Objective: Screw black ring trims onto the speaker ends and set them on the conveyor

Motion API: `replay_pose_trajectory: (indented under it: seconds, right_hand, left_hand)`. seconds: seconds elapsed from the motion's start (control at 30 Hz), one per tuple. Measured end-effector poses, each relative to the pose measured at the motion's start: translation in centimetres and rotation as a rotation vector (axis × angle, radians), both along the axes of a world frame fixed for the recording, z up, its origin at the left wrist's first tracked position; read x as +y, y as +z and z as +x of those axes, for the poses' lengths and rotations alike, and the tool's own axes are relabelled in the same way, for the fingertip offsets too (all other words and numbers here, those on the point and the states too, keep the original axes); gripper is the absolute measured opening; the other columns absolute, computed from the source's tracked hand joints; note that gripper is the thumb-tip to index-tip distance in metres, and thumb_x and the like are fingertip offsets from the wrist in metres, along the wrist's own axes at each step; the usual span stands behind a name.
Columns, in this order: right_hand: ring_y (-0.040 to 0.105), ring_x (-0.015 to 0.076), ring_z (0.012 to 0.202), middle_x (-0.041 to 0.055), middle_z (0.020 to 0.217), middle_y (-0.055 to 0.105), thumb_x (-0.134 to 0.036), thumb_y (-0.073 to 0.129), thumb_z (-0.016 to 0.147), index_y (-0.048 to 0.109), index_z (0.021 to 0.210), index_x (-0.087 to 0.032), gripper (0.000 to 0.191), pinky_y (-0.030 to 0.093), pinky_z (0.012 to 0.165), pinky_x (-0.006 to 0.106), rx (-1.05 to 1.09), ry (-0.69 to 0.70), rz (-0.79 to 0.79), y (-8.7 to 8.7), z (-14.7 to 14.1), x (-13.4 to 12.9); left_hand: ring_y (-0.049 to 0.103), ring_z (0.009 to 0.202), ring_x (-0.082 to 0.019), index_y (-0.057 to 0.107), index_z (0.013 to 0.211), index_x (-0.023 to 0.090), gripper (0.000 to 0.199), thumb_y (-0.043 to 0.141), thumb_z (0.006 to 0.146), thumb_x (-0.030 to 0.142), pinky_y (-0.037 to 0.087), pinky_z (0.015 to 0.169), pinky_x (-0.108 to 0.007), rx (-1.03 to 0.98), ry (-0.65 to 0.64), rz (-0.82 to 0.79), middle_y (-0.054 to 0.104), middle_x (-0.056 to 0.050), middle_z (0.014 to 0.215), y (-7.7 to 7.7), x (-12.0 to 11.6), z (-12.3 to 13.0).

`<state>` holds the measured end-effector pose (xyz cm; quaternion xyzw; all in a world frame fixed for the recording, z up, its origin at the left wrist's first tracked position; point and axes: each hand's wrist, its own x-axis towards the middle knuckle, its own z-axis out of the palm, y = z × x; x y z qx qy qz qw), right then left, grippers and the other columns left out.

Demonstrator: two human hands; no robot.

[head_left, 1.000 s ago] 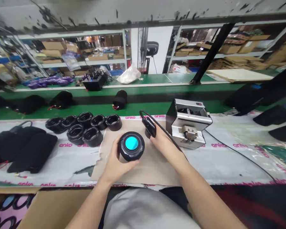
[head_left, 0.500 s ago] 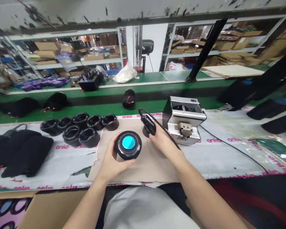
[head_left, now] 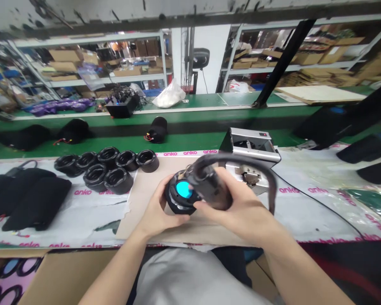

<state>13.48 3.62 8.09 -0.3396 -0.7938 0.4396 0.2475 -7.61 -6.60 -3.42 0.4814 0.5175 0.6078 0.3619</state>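
My left hand [head_left: 158, 210] is curled around a round black speaker [head_left: 180, 207] with a shiny blue disc in its top. Fingers and thumb grip it from the left and front, over the cardboard sheet. My right hand [head_left: 238, 205] is closed around a dark, corded electric screwdriver [head_left: 211, 186], blurred by motion. The tool is over the right side of the speaker and hides part of its rim. Its tip cannot be made out, nor whether it touches the speaker. The thick cord [head_left: 271, 182] loops over my right hand.
Several black rings [head_left: 117, 180] stand left of the cardboard sheet [head_left: 139, 224]. Black fabric-covered pieces [head_left: 38, 199] lie farther left. A silver screw feeder [head_left: 254, 148] stands at the right. Behind, a green conveyor [head_left: 190, 142] carries black cylinders [head_left: 158, 129] with wires.
My right hand has brought the screwdriver left, over the speaker. The speaker has shifted slightly right in my left hand. On the conveyor, the middle black cylinder has moved left and turned.
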Motion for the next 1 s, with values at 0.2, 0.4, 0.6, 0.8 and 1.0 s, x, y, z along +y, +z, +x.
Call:
replay_pose_trajectory:
  seconds: [0.2,0.4,0.6,0.8,1.0]
  right_hand:
    - [0.074,0.0264,0.104,0.0015,0.117,0.078,-0.043,0.095,0.072,0.074,0.136,-0.03,0.068,0.064,0.098,0.039,0.069,-0.031,-0.125,1.5,1.7,2.3]
    - [0.069,0.0297,0.13,0.0005,0.122,0.075,-0.035,0.104,0.067,0.076,0.135,-0.03,0.074,0.058,0.116,0.038,0.099,0.218,-0.189,0.8,2.3,3.7]
    - [0.065,0.0207,0.131,-0.0038,0.137,0.068,-0.032,0.1,0.076,0.066,0.146,-0.035,0.078,0.05,0.121,0.033,0.032,0.388,-0.234,-0.7,1.3,4.1]
    - [0.065,0.0261,0.134,-0.0022,0.144,0.066,-0.031,0.101,0.074,0.066,0.143,-0.037,0.078,0.057,0.115,0.037,0.042,0.308,-0.245,-1.3,1.2,3.0]
    - [0.073,0.0287,0.113,0.0009,0.127,0.074,-0.039,0.105,0.063,0.071,0.133,-0.033,0.078,0.064,0.095,0.038,0.077,-0.085,-0.198,-0.2,0.7,0.4]
  left_hand:
    - [0.059,0.149,-0.047,0.056,0.152,0.027,0.108,0.107,0.057,0.038,0.048,0.126,-0.064,0.048,-0.102,0.062,0.064,-0.016,0.158,0.7,0.4,-1.3]
    - [0.06,0.148,-0.047,0.059,0.154,0.028,0.105,0.104,0.06,0.033,0.048,0.125,-0.063,0.018,-0.329,0.042,0.066,-0.015,0.157,1.1,1.2,-2.4]
    - [0.048,0.159,-0.045,0.049,0.164,0.032,0.105,0.099,0.071,0.032,0.041,0.132,-0.06,0.032,-0.356,0.067,0.053,-0.013,0.17,1.0,0.5,-1.9]
    - [0.046,0.161,-0.039,0.019,0.173,0.046,0.128,0.099,0.075,0.031,0.043,0.132,-0.056,0.13,-0.031,0.124,0.046,-0.009,0.172,1.0,-1.5,1.6]
    - [0.051,0.157,-0.035,-0.001,0.174,0.048,0.133,0.093,0.083,0.025,0.046,0.128,-0.06,0.276,0.06,0.306,0.045,-0.012,0.169,1.2,-1.5,3.6]
